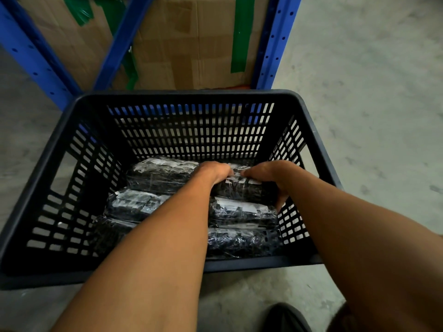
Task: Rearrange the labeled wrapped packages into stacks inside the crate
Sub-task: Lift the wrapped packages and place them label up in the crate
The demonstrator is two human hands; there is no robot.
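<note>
A dark slotted plastic crate (79, 130) stands on the floor. On its bottom lie several black packages in clear wrap with white labels, in two columns. Both my hands reach down into the crate and grip one package (242, 191) at the far right. My left hand (213, 172) holds its left end and my right hand (271, 174) wraps its right end, thumb down the side. Beside it at the far left lies another package (160, 174). Nearer lie a left package (130, 206) and a right package (242, 213). My forearms hide part of the near row.
Behind the crate stands a blue metal rack (271, 44) with taped cardboard boxes (182, 44) on it. Grey concrete floor (371, 104) spreads to the right and left. A dark shoe (285, 317) shows at the bottom edge.
</note>
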